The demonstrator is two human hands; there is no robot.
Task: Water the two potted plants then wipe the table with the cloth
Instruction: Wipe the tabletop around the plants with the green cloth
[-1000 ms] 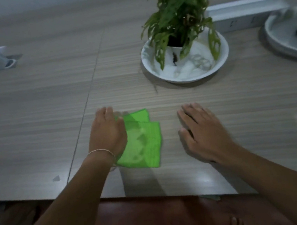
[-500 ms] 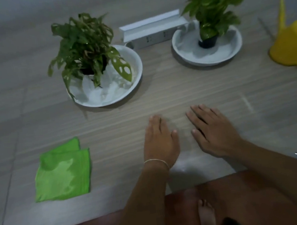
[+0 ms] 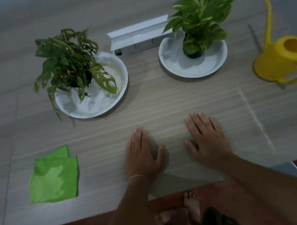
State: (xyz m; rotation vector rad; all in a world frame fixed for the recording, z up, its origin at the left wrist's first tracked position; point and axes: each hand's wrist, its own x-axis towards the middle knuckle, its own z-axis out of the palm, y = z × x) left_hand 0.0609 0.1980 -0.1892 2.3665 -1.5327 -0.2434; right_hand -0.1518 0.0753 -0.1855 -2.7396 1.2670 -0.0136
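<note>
Foliage hides the left plant's pot (image 3: 86, 77); perhaps dark.

Person: both forearms bare, no sleeves in view. Left hand (image 3: 143, 156) with a thin pale bracelet (image 3: 137, 177) at the wrist. Right hand (image 3: 208, 140) unadorned; feet bare.

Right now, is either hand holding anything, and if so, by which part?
Nothing is held. The left hand and right hand lie flat and open on the pale wood-grain table, apart from the folded green cloth and yellow plastic watering can.
</note>
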